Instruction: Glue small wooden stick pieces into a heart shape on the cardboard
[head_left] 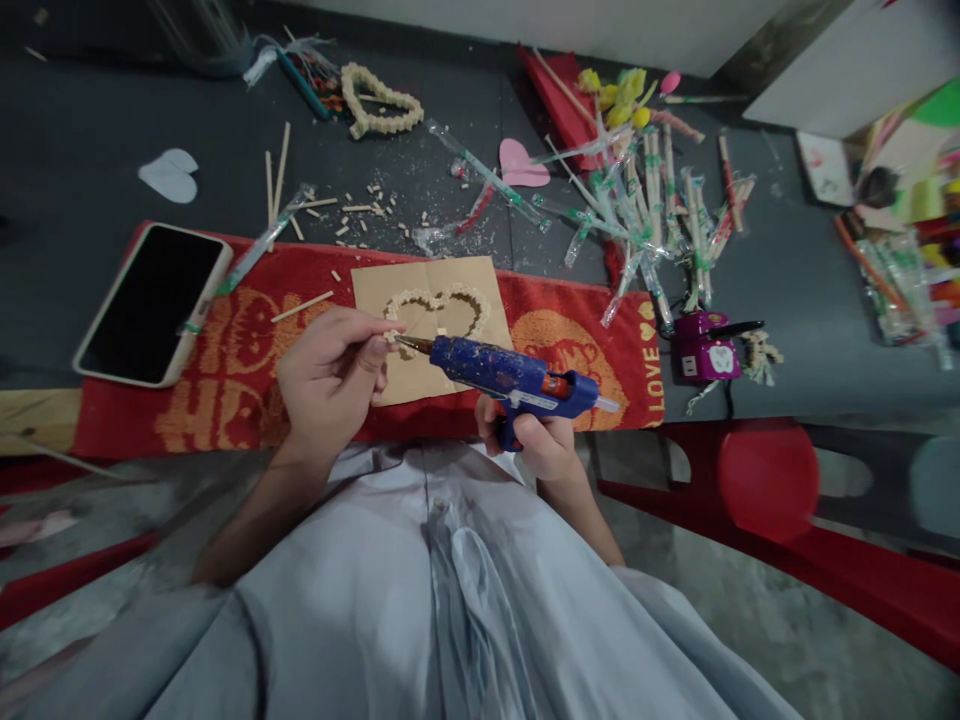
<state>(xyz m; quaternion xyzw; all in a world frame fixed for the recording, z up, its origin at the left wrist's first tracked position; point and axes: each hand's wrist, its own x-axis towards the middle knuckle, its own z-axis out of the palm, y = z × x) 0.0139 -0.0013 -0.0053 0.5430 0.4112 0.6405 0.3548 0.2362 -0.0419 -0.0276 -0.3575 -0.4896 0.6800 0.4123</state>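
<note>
My right hand (544, 440) is wrapped around the handle of a blue glue gun (491, 368), its nozzle pointing left. A clear glue stick (606, 404) pokes out of the gun's rear. Right at the nozzle tip, my left hand (330, 370) pinches a small pale piece (392, 338), mostly hidden by the fingertips. Beneath both hands lies a brown card (375, 290) bearing a heart outline (474, 295) built from short cut stick pieces. The lower left part of that heart is covered by my fingers and the gun.
The card rests on a red towel (585, 290). A phone (154, 305) lies left, near loose sticks (281, 165). A finished-looking heart frame (382, 122) sits at the back. Wrapped sticks (660, 190) and a purple device (705, 348) are right; a red stool (769, 480) stands below.
</note>
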